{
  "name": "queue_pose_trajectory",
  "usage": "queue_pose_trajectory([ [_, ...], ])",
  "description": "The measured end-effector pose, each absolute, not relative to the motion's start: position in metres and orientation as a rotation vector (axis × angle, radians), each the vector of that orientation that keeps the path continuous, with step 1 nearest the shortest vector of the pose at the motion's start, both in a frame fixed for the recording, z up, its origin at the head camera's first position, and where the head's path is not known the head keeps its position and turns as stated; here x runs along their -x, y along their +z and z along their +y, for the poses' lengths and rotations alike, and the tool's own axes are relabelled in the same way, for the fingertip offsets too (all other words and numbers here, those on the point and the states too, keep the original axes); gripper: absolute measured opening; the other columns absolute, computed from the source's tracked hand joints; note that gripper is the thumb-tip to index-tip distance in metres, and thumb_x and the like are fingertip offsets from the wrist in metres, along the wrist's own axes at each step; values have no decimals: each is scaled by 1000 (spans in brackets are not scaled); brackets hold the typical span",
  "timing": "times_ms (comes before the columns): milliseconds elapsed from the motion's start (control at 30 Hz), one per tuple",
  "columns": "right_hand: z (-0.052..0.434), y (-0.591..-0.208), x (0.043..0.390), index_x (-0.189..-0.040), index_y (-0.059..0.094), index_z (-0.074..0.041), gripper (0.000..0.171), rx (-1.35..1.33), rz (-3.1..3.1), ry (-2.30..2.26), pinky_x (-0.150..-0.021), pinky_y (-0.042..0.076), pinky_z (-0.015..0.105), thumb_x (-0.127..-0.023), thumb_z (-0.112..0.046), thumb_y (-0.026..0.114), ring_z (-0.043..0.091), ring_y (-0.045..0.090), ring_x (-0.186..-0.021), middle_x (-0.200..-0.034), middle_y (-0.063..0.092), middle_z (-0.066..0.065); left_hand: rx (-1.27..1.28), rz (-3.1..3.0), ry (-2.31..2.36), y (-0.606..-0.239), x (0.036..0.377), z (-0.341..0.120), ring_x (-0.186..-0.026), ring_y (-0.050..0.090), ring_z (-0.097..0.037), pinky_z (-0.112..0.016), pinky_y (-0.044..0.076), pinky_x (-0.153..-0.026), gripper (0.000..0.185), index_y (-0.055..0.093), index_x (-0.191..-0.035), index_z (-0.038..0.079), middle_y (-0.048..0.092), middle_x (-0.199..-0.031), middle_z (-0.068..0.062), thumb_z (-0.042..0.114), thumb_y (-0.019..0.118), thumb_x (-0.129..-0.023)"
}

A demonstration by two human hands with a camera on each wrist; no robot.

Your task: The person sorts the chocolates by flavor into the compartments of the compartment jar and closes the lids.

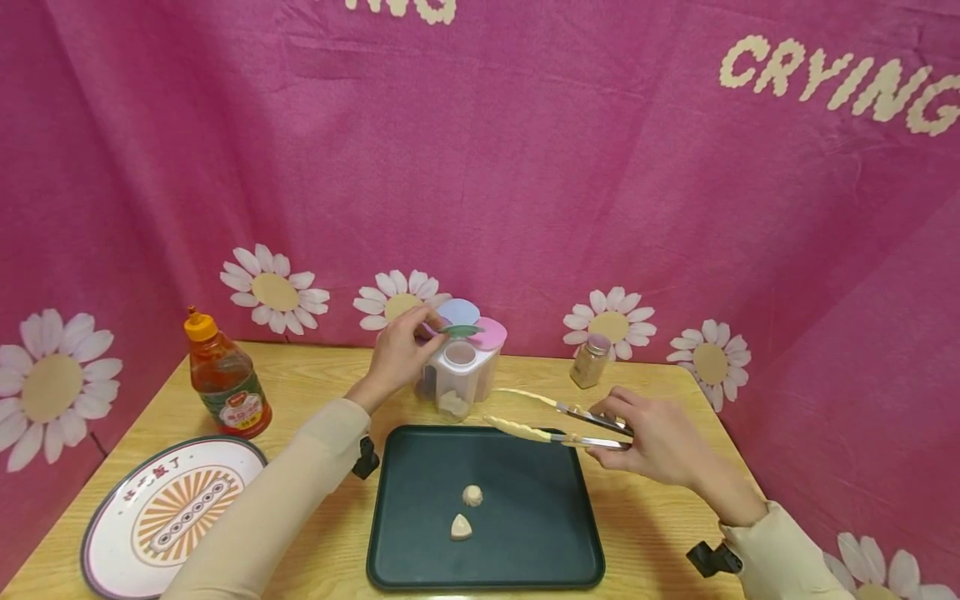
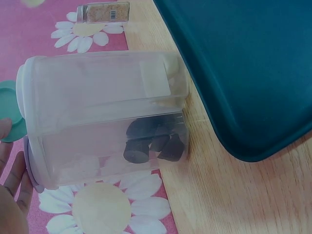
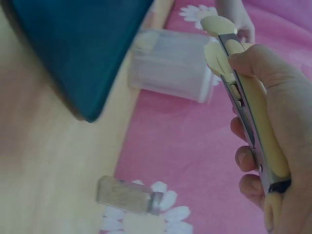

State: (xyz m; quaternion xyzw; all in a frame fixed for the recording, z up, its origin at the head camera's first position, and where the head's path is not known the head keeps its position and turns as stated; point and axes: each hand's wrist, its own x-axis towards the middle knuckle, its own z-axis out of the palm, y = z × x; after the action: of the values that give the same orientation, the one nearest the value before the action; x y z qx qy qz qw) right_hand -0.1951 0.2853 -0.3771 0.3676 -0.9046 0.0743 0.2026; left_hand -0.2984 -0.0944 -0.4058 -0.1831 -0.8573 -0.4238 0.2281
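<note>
At the back of the table stands a clear storage container (image 1: 480,379) with several coloured flip lids. Its green lid (image 1: 461,331) is lifted over a round opening, and my left hand (image 1: 397,354) pinches that lid at its edge. Pale pieces (image 1: 453,404) lie at the bottom of the front compartment; dark pieces (image 2: 153,141) fill the base of another, in the left wrist view. My right hand (image 1: 660,437) grips metal tongs (image 1: 596,442) with pale yellow tips spread apart, holding nothing, just right of the container and over the tray's far edge.
A dark green tray (image 1: 532,533) bears a round pale piece (image 1: 472,496) and a triangular one (image 1: 461,527). To the left are a red sauce bottle (image 1: 228,383) and a patterned oval plate (image 1: 112,533). A small seasoning jar (image 1: 590,362) stands back right, before a pink flowered cloth (image 1: 525,167).
</note>
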Motion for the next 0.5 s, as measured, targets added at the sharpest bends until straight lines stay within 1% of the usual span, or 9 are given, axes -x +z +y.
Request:
queue_pose_trajectory([
  [100,285,-387,185,-103,73,-22,39,-1015,-2603,223,-52,31,14,-73,-40,91,-9,35,-57,-84,61,-14,502,-2364,-1170,-405,298,-94,-89,74,-26,-44,63,-82,14,68,-101,8,73,-100,-12,10,80,-93],
  [300,283,-408,170,-105,73,-24,37,-987,-2751,301,-53,36,15,-77,-42,89,-10,40,-61,-89,61,-15,505,-2368,-1162,-405,297,-94,-89,73,-26,-44,63,-83,15,68,-102,8,73,-100,-12,10,80,-94],
  [500,279,-425,163,-105,73,-25,37,-991,-2829,382,-55,38,14,-77,-43,89,-8,42,-63,-88,59,-18,500,-2370,-1169,-404,297,-94,-90,74,-27,-44,63,-83,15,68,-102,8,73,-101,-12,10,80,-93],
])
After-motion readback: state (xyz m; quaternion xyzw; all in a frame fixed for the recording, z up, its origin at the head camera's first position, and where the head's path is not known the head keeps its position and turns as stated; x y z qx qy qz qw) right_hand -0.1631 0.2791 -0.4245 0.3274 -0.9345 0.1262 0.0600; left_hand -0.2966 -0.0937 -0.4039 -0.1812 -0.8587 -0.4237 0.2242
